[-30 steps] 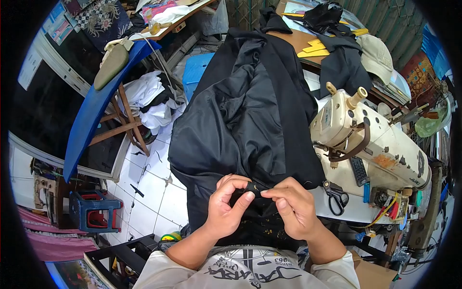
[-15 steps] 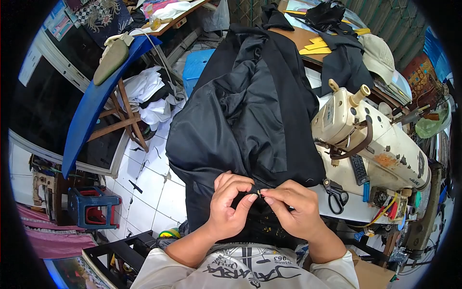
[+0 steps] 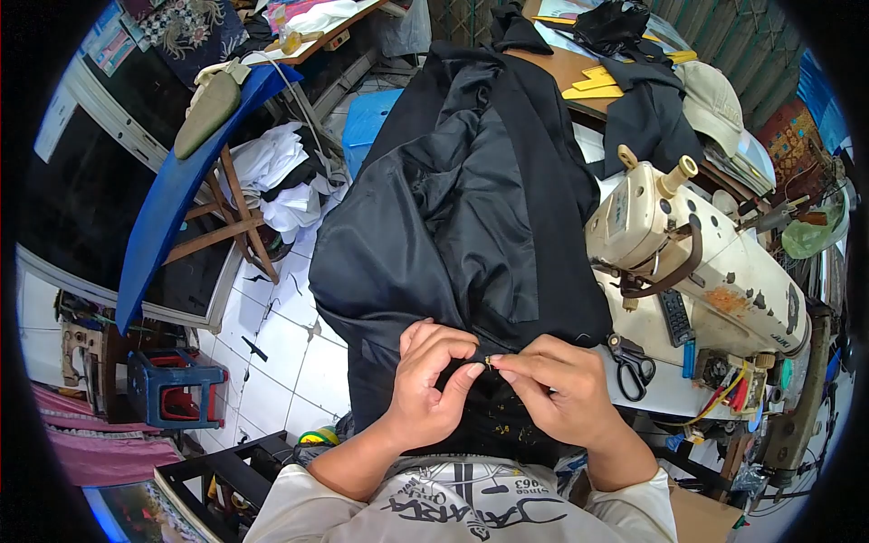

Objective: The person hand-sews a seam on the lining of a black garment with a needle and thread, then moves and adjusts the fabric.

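Observation:
A large black garment (image 3: 389, 240) with a shiny lining is spread out from my lap away from me. My left hand (image 3: 433, 385) is closed on its near edge, thumb and forefinger pinching the black cloth. Right beside it, my right hand (image 3: 559, 385) is closed in a pinch at the same edge, where a bit of yellow thread (image 3: 489, 362) shows at the fingertips. Whether a small tool is also between those fingers is hidden. Several yellow thread scraps (image 3: 507, 431) lie on the dark cloth below my hands.
A cream sewing machine (image 3: 706, 262) stands on the table to the right, with black scissors (image 3: 631, 366) and a black remote control (image 3: 674, 317) near it. On the left are a blue ironing board (image 3: 172, 217) and a blue stool (image 3: 172, 389).
My right hand and forearm have shifted very slightly, and the garment's folds have moved a little to the left. Both hands keep their pinch at the edge.

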### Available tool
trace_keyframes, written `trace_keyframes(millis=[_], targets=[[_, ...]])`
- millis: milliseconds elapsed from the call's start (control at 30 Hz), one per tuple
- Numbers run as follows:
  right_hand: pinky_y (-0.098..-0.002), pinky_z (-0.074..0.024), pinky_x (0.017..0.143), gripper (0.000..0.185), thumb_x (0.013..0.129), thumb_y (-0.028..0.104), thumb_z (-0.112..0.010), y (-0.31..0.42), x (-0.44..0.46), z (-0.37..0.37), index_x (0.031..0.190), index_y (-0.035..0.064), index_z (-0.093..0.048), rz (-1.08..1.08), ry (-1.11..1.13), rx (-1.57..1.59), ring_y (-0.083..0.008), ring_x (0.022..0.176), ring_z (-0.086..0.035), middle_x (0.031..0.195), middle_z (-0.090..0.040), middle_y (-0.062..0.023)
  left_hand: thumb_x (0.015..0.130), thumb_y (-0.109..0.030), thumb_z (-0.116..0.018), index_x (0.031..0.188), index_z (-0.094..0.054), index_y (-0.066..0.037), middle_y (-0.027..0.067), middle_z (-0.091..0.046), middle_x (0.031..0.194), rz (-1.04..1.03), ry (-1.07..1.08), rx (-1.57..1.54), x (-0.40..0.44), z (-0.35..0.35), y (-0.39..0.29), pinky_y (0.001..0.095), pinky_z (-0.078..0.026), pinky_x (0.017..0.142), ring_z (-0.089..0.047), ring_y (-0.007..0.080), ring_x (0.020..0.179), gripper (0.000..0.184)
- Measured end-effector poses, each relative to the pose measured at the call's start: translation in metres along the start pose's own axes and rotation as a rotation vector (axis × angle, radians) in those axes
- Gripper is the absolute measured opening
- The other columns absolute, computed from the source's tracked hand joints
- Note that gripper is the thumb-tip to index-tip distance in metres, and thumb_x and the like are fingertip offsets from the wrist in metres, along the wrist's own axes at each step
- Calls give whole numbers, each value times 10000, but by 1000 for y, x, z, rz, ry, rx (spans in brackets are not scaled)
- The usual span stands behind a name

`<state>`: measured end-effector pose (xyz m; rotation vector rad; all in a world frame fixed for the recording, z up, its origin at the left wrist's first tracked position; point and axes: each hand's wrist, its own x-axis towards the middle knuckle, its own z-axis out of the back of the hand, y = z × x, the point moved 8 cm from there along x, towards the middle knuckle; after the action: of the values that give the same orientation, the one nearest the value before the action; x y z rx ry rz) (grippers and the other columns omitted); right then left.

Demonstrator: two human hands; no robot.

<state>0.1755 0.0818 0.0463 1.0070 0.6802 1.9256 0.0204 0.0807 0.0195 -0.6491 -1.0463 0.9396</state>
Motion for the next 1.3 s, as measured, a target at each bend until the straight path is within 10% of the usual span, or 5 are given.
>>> trace_keyframes(millis=[1300], targets=[[-282,-463,515,178,812,-67,-720,2,-13,-19,977,-1,-720,-21,-345,87,-201,603,-615,752,-657,-112,851,-6,-711,909,-632,-3,87,-676,910,198,-311,-273,-19,-7,14,326,-429,840,-586,206,838,99]])
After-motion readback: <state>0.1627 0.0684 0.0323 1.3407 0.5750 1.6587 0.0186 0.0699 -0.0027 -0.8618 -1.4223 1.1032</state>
